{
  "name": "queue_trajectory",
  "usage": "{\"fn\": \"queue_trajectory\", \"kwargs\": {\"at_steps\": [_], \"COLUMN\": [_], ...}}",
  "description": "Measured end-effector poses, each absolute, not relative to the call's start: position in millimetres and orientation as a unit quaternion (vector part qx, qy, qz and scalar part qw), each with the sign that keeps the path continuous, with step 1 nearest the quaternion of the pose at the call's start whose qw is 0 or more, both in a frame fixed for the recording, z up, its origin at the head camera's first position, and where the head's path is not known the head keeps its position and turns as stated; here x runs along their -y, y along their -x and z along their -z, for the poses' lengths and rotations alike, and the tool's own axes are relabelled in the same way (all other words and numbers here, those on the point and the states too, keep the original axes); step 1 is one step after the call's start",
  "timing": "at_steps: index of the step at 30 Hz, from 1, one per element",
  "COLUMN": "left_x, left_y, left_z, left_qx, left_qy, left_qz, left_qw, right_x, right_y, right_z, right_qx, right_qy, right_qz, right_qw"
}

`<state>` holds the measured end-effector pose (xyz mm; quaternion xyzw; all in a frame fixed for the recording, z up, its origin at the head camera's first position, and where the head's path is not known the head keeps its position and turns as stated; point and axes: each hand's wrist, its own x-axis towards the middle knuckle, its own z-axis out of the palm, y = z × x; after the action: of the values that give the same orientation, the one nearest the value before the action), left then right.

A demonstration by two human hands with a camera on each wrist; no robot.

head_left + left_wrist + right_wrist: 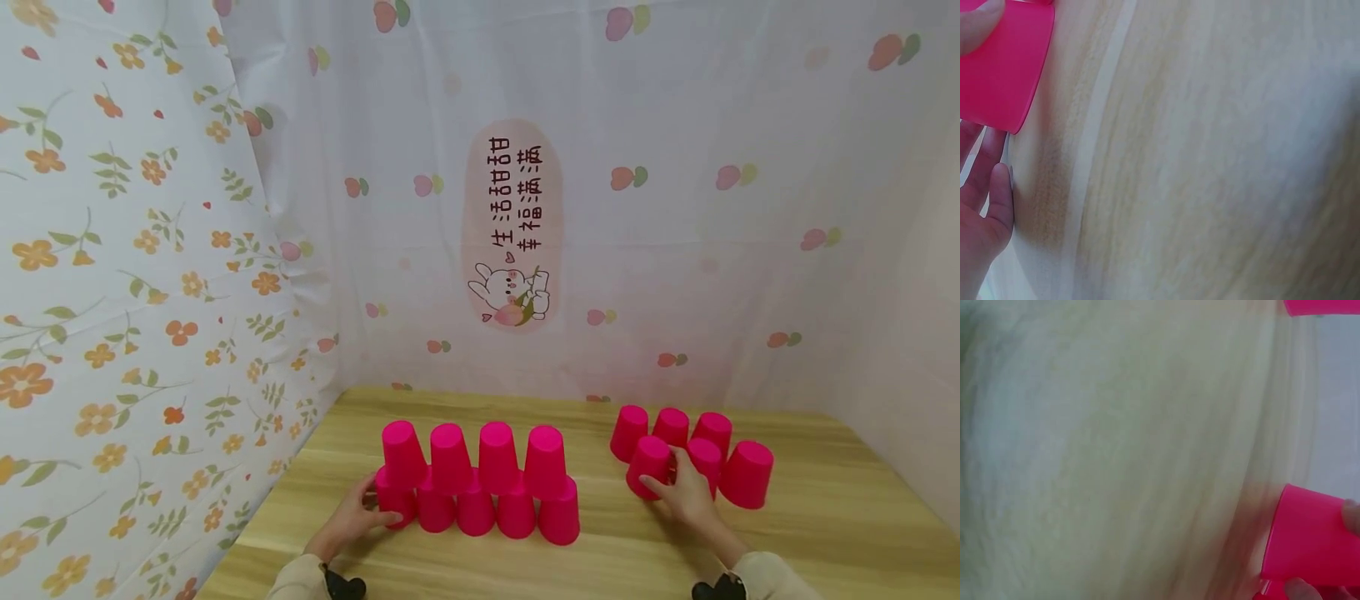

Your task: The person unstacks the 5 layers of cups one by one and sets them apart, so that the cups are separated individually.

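— Where was the left hand [358, 512]?

— It was at the left end of a two-row stack [475, 510]. Its grip was closed around the end cup [399, 502] of the lower row, and the thumb lay on the near side of this cup.

— How was the stack arranged?

— Five pink cups formed the lower row, and four formed the upper row [498, 458]. All of them were upside down, with the narrow end at the top.

— And what did the right hand [686, 493] do?

— Its grip was also closed: it held the held-out front-left cup [645, 468] of a separate group, between the thumb and the fingers. Whether this cup touched the wooden counter [600, 550], I could not tell.

— Which other cups were in that group?

— There were three back cups [672, 425] behind it. To its right was a half-covered cup [705, 458], partly hidden by the hand, and then a rightmost cup [747, 475]. This group was on the right side of the counter, well apart from the stack.

— What was behind the counter?

— A pale cloth [675, 250] with small fruit prints and a rabbit drawing [513, 293] hung there.
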<state>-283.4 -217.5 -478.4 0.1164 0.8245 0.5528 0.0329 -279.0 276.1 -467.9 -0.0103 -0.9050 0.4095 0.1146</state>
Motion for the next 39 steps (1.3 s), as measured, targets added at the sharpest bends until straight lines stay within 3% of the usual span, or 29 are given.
{"fn": "queue_trajectory", "kwargs": {"at_steps": [19, 25, 33, 39], "left_x": [215.9, 218.5, 215.3, 217.5], "left_y": [281.4, 282.2, 282.7, 284.6], "left_z": [480.0, 480.0, 480.8, 481.0], "left_qx": [-0.826, -0.832, -0.826, -0.827], "left_qy": [-0.102, -0.097, -0.098, -0.092], "left_qz": [-0.553, -0.546, -0.554, -0.554], "left_qw": [0.033, 0.035, 0.032, 0.038], "right_x": [-273.1, -271.7, -257.1, -214.7], "right_y": [273.8, 272.8, 273.0, 276.2], "right_z": [461.6, 433.2, 365.8, 347.8], "right_qx": [0.909, 0.915, 0.895, 0.858], "right_qy": [0.024, 0.001, -0.1, -0.214], "right_qz": [-0.396, -0.381, -0.398, -0.453], "right_qw": [0.128, 0.134, 0.173, 0.114]}}
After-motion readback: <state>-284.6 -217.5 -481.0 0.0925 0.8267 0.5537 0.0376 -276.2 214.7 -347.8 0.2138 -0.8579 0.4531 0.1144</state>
